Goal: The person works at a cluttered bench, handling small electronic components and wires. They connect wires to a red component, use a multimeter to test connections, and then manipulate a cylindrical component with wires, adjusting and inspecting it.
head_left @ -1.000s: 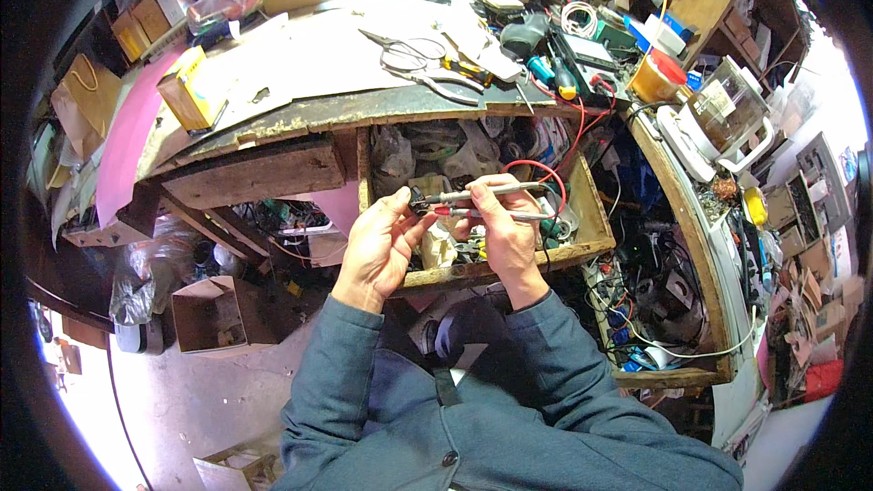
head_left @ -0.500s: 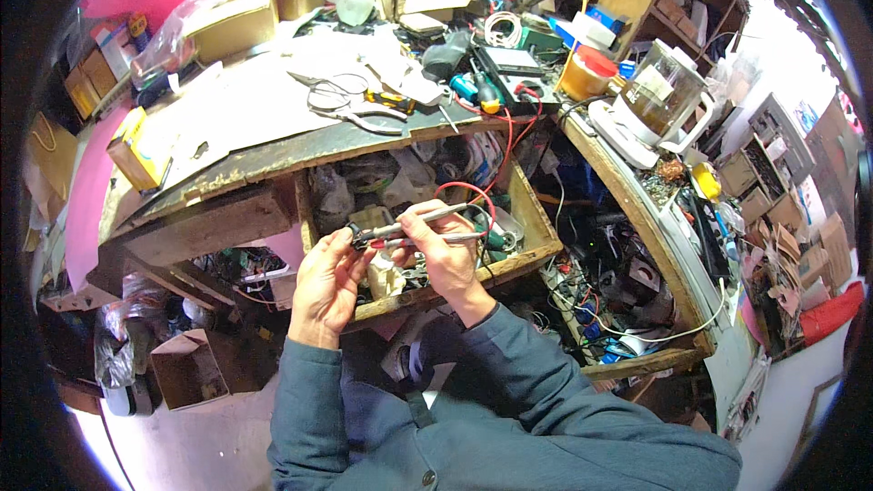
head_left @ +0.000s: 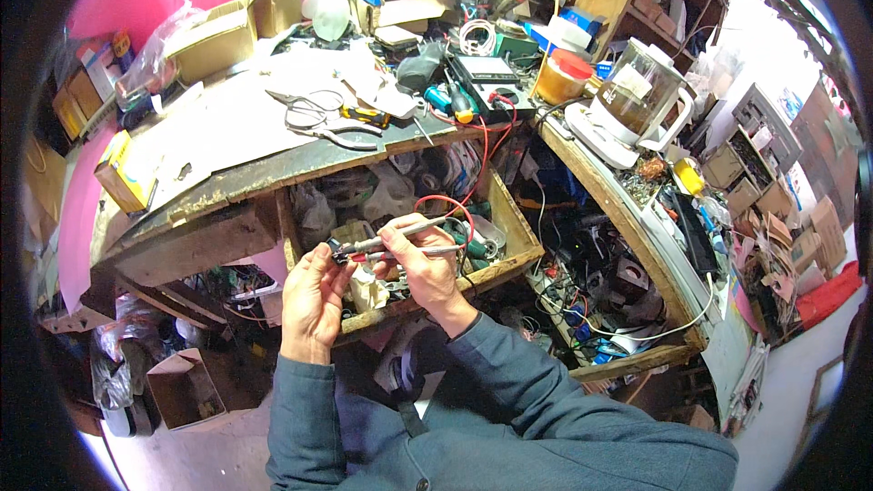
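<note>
Between the thumb and fingers of my left hand is a small dark part, too small to name exactly. My right hand grips two multimeter probes side by side, like chopsticks. Their tips point left and meet the small part, though exact contact is hard to make out. A red lead runs from the probes up to the multimeter on the bench. Both hands are over the open wooden drawer, which holds plastic bags and loose parts.
On the bench lie pliers and a screwdriver with a yellow and black handle. A red-lidded jar stands beside a glass kettle. To the right, another drawer is crammed with wires. An open cardboard box sits lower left.
The view has shifted, so the bench and drawers appear further left. My hands keep their grips on the small part and the probes, close together as before.
</note>
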Motion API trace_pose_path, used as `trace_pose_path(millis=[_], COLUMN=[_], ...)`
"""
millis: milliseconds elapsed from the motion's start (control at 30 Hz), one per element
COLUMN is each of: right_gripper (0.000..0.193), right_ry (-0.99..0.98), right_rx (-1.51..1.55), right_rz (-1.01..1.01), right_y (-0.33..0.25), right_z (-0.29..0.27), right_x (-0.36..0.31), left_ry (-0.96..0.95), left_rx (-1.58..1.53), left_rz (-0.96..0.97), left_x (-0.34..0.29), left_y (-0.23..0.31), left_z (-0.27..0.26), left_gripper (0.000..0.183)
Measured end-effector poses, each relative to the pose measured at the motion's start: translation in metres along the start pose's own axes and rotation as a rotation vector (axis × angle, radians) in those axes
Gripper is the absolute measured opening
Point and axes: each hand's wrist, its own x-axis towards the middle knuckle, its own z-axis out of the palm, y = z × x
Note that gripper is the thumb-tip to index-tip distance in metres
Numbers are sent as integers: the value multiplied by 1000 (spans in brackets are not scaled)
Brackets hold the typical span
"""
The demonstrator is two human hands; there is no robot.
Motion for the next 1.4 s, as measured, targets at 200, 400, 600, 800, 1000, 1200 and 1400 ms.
trace_pose_path(millis=[200,400,600,800,1000,1200,1400], right_gripper=[12,12,11,11,11,10,11], right_ry=[32,58,59,55,51,47,41], right_rx=[16,13,0,15,-6,-10,22], right_rz=[2,-9,14,2,11,8,7], right_y=[1,1,-1,2,3,1,3], right_z=[2,3,1,1,0,1,-1], right_x=[2,2,2,3,3,2,3], left_ry=[-46,-104,-46,-5,12,19,-5], left_rx=[0,120,232,276,320,308,313], left_rz=[18,33,134,159,155,150,175], left_x=[-3,-12,-14,-15,-16,-12,-11], left_y=[4,5,-1,-2,0,-3,-5], left_z=[5,12,19,21,23,16,12], left_gripper=[18,41,38,37,31,33,32])
